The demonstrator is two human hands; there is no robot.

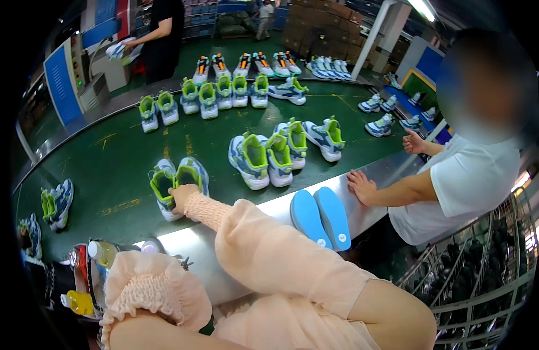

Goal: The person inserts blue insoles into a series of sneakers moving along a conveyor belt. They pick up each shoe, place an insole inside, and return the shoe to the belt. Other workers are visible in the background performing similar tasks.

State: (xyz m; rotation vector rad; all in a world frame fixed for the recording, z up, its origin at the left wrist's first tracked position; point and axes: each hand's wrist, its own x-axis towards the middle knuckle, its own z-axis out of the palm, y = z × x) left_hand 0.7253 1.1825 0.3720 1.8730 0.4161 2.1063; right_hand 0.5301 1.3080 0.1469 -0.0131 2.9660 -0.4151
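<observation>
Evidently the right hand (182,195) closes on a green-lined sneaker pair (176,184) at their heels to lift both together; the left hand is hidden

Two bright blue foam insoles (321,218) flat on metal ledge, side by side. Cluster of grey-and-lime sneakers (279,150) mid green conveyor belt (117,163). Row of lime-lined sneakers (222,93) further back. Wire-mesh cart (485,262) at right. Yellow-filled plastic bottle (78,301) lower left.
</observation>
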